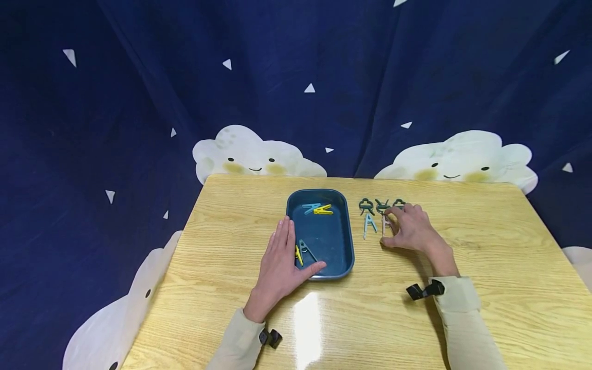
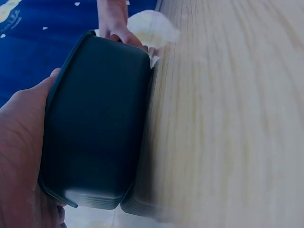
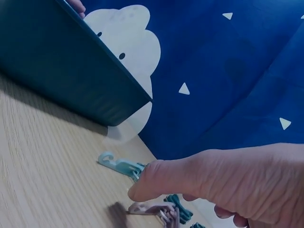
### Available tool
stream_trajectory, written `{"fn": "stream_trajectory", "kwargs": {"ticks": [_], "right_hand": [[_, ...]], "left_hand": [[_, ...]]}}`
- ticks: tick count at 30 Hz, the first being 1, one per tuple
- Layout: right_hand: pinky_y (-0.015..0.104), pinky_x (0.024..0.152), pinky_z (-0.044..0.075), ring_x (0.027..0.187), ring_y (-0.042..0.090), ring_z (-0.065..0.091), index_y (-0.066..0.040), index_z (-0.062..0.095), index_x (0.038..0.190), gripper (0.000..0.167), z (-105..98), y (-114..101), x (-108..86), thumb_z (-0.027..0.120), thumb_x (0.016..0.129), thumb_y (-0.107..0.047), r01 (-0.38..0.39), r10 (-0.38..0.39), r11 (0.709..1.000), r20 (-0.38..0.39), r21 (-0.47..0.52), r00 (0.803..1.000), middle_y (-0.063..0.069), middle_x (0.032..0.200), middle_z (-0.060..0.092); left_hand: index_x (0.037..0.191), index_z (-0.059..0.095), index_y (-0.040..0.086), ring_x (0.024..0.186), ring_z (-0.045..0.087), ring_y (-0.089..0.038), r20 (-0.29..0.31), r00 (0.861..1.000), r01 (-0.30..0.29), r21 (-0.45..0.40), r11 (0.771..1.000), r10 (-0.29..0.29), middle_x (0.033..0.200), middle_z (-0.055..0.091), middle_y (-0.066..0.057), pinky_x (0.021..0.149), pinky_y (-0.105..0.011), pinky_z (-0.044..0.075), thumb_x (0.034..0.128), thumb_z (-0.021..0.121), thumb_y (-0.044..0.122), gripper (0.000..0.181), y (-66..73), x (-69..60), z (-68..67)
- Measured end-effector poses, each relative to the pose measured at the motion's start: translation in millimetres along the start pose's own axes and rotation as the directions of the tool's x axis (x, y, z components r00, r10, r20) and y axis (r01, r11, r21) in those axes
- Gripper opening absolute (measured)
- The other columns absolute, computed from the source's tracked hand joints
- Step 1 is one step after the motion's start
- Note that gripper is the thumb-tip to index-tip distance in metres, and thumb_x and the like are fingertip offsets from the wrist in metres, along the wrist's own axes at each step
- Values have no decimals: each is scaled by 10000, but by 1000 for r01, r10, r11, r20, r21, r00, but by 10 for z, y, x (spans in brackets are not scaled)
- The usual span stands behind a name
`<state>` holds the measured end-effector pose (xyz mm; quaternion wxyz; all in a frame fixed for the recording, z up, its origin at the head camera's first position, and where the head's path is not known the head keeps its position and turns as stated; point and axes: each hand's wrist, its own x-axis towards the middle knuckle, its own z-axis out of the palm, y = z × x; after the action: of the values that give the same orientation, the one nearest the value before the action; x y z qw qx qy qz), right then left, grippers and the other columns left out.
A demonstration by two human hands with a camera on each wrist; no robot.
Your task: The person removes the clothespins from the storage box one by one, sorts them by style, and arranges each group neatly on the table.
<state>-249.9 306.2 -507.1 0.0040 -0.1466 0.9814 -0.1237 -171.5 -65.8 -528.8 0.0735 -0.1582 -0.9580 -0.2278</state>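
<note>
pale sleeves come in from the bottom edge, with a black device at each wrist. the left hand lies with straight fingers along the left rim of a dark teal tray, its thumb spread out over the near end. the right hand bends over a pink clip on the table, thumb and forefinger curved and apart at either end of it; whether they touch it cannot be told.

just left of the pink clip lies a light blue clip, partly covered by the thumb in the right wrist view. beyond these two runs a row of three dark green clips, the rightmost partly hidden by the fingers.

inside the tray, a yellow clip overlaps a blue clip towards the far end; at the near left, a second yellow clip and a grey-green clip lie close together. behind the table hangs a navy backdrop with white triangles and smiling clouds.
</note>
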Motion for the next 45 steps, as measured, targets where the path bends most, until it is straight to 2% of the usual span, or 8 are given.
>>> {"fn": "stream_trajectory", "kwargs": {"ticks": [7, 13, 18, 20, 25, 34, 39, 45], "right_hand": [[517, 766, 407, 923, 409, 502, -40, 659, 1325, 739, -57, -88, 5, 877, 740, -436, 44, -42, 999, -60, 28, 997, 199, 1025, 597], [560, 822, 433, 1003, 410, 565, -9, 698, 1248, 594, -156, -293, -14, 832, 791, -363, 109, -100, 992, -125, 62, 987, 185, 1056, 676], [530, 829, 445, 924, 338, 564, -20, 737, 1149, 475, -173, -583, -14, 852, 784, -302, 219, -197, 973, -234, 74, 952, 107, 936, 689], [529, 841, 461, 920, 318, 574, -34, 746, 1123, 442, -153, -720, -12, 865, 781, -288, 268, -243, 961, -256, 69, 936, 99, 962, 705], [497, 871, 479, 939, 275, 570, -44, 755, 1114, 425, -55, -1081, -22, 887, 793, -290, 355, -333, 931, -205, 81, 920, 102, 1014, 716], [356, 747, 417, 842, 183, 488, -73, 790, 1149, 281, 261, -1558, -46, 801, 923, -240, 462, -458, 883, -67, 80, 887, 42, 954, 674], [318, 700, 369, 795, 171, 451, -156, 811, 1186, 249, 371, -1655, -46, 758, 963, -253, 455, -455, 890, -23, 14, 890, -9, 866, 611], [295, 664, 325, 751, 160, 405, -216, 845, 1111, 189, 438, -1647, -37, 737, 970, -278, 446, -448, 894, -26, -42, 894, -44, 802, 567]], "left_hand": [[1672, 131, 34, 1620, 101, -291, 7, 1000, 1, 3, 1000, -1, 1760, 78, -107, 1288, -479, 178, 821, 467, 936, 1285, -9, -5, 14], [1675, 111, 44, 1624, 74, -275, 20, 1000, 2, 5, 1000, -2, 1761, 73, -110, 1291, -470, 159, 819, 465, 938, 1287, -10, 2, 10], [1677, 82, 58, 1626, 39, -255, 33, 999, 9, 9, 1000, -9, 1762, 61, -110, 1294, -462, 137, 816, 463, 942, 1292, -10, 7, 6], [1677, 87, 54, 1626, 44, -255, 29, 1000, 8, 8, 1000, -8, 1761, 69, -115, 1294, -467, 144, 817, 471, 937, 1291, -10, 9, 9], [1678, 79, 58, 1627, 18, -237, 40, 999, 14, 6, 1000, -14, 1764, 43, -98, 1295, -465, 145, 816, 469, 938, 1292, -7, 6, 18], [1672, 95, 36, 1625, 58, -265, 33, 999, -3, 21, 1000, 2, 1758, 66, -130, 1293, -466, 167, 823, 464, 934, 1290, -19, -4, 17], [1667, 124, 18, 1621, 94, -289, 19, 1000, -8, 22, 1000, 8, 1753, 96, -146, 1288, -476, 181, 816, 472, 936, 1299, -8, 3, 14], [1669, 116, 30, 1623, 78, -272, 16, 1000, -6, 24, 1000, 6, 1755, 89, -135, 1289, -466, 184, 817, 472, 937, 1295, -6, 1, 14]]}}
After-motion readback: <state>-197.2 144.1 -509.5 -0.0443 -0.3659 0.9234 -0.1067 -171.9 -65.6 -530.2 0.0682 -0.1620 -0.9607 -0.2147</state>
